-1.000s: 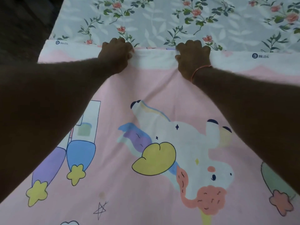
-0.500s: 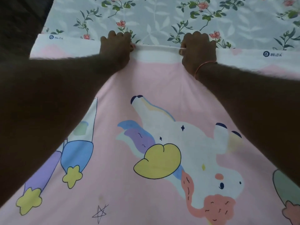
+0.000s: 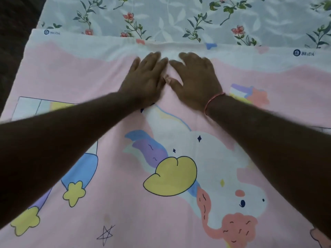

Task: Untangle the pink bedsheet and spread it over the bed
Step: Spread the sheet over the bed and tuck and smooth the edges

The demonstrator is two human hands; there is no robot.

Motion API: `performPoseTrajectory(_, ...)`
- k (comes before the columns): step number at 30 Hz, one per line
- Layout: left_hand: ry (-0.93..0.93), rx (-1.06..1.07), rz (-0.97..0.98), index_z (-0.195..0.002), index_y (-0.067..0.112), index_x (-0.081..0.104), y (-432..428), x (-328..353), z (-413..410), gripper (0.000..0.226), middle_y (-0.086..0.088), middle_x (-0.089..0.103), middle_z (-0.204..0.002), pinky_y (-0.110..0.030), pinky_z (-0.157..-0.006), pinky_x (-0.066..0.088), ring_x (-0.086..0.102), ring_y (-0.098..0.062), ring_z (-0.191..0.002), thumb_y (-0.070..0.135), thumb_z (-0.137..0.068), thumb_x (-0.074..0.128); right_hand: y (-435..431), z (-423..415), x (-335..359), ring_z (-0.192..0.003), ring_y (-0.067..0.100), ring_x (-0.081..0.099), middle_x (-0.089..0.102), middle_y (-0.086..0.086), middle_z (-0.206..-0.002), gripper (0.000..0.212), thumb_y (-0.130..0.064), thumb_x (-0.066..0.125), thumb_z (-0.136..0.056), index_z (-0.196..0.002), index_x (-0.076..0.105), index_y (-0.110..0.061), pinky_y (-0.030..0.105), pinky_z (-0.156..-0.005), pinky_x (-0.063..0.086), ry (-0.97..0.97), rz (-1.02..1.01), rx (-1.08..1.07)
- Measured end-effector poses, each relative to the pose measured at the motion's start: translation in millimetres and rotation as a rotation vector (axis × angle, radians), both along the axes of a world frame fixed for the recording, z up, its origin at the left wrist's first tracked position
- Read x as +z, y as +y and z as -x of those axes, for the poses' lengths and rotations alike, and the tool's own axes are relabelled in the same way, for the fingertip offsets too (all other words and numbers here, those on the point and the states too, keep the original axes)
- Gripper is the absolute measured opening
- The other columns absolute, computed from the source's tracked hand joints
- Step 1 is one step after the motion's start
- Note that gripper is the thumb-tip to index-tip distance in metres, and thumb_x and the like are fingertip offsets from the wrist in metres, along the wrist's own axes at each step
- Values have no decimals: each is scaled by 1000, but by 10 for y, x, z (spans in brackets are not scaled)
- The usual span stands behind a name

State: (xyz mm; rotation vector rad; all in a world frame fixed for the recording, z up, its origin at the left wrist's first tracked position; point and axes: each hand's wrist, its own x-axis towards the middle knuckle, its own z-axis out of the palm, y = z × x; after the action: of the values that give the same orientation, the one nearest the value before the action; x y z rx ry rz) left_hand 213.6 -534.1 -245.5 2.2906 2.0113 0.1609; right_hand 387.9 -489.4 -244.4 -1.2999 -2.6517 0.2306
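The pink bedsheet (image 3: 111, 203), printed with a cartoon unicorn, stars and a white border, lies flat over the bed and fills most of the view. Its far white edge runs across the frame just below the floral cover. My left hand (image 3: 146, 79) and my right hand (image 3: 194, 80) rest side by side on the sheet near that edge, palms down, fingers straight and spread. Their thumbs nearly touch. Neither hand grips any cloth. A thin red band circles my right wrist.
A pale grey floral bed cover (image 3: 179, 17) shows beyond the pink sheet's far edge. Dark floor (image 3: 16, 24) lies past the bed's left side.
Both hands have let go of the sheet's white far edge, uncurled and drawn together. They now lie flat on the sheet a little nearer to me.
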Motion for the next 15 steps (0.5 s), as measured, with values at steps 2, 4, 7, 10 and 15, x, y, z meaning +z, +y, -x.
performPoseTrajectory(2,25,28,48,-150,26,18,17,-100,82,61,-7,13,-158,-48,-115,7,10,-24,-145,51,-94,21,-3,8,-71,-146,24,14,20,6,-158,62,-57,25,-94,-149,25,-28,52,-116,10,-97,56,-20)
performPoseTrajectory(4,55,43,66,-151,30,12,62,-109,145,65,-4,8,-159,-47,-116,5,5,-22,-146,56,-91,16,28,-7,-70,-148,22,5,9,2,-161,65,-61,21,-93,-151,15,-32,53,-117,3,-136,79,-50)
performPoseTrajectory(7,77,-13,117,-151,29,10,7,-9,264,67,-3,6,-159,-44,-118,4,2,-19,-146,60,-91,11,13,18,-49,-148,24,4,6,2,-161,70,-67,19,-90,-151,12,-34,53,-117,2,-135,88,-106)
performPoseTrajectory(10,128,-82,155,-151,30,11,-180,105,734,69,-1,6,-159,-43,-117,4,3,-18,-146,64,-91,10,-11,28,-33,-148,25,1,3,1,-161,71,-69,17,-89,-151,9,-34,54,-117,0,-152,108,-154)
performPoseTrajectory(15,345,430,184,-151,25,10,-302,302,1827,70,-10,4,-159,-55,-114,0,1,-27,-146,63,-92,13,-45,108,-21,-148,27,1,4,3,-161,72,-69,15,-89,-151,11,-32,57,-116,1,-179,90,-203)
